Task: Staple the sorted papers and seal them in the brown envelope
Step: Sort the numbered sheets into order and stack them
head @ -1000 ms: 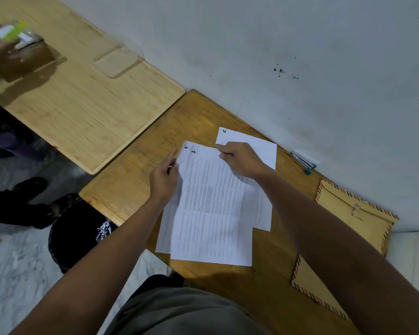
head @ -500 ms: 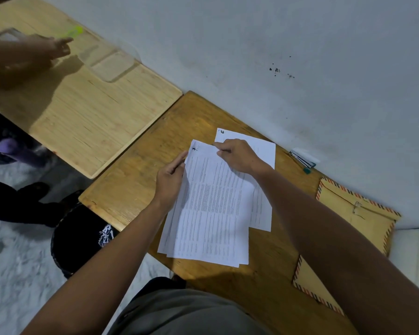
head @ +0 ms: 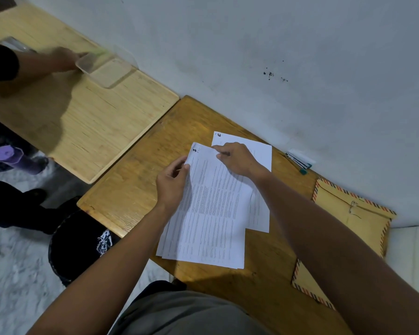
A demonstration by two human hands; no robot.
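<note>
On the worn wooden desk [head: 136, 189], the left hand [head: 171, 184] pinches the fanned stack of white printed sheets [head: 211, 213] at its left edge, while the right hand [head: 237, 158], fingers curled, presses its top. One sheet [head: 259, 151] lies offset beneath. Stapling now would likely bind crooked pages. The brown striped-edge envelope [head: 344, 228] waits right, beside the stapler [head: 298, 162].

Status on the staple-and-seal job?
Early. Both the left hand and the right hand pinch the paper stack at its top edge; one sheet lies apart beneath. Stapler untouched by the wall, brown envelope unfilled. Stapling, sealing remain.
</note>
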